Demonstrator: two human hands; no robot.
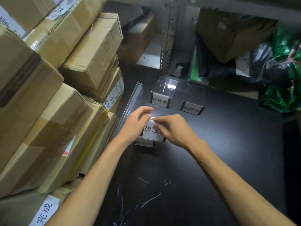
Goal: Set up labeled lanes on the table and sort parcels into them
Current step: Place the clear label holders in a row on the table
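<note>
On the black table (228, 144) both my hands work at a clear sign holder with a white handwritten label (151, 132). My left hand (136, 124) grips the holder's left side and top. My right hand (172, 129) pinches the label's upper edge with fingertips. Farther back stand two clear holders, each with a handwritten label: one (160, 101) to the left and another (192, 108) to the right. Cardboard parcels (48, 111) are stacked high along the left; some carry white handwritten labels.
Several clear acrylic sheets (132, 101) lean against the box stack just left of my hands. A metal shelf post (166, 39), more boxes (228, 35) and green and black plastic bags (280, 70) stand at the back and right. Scratches mark the near tabletop.
</note>
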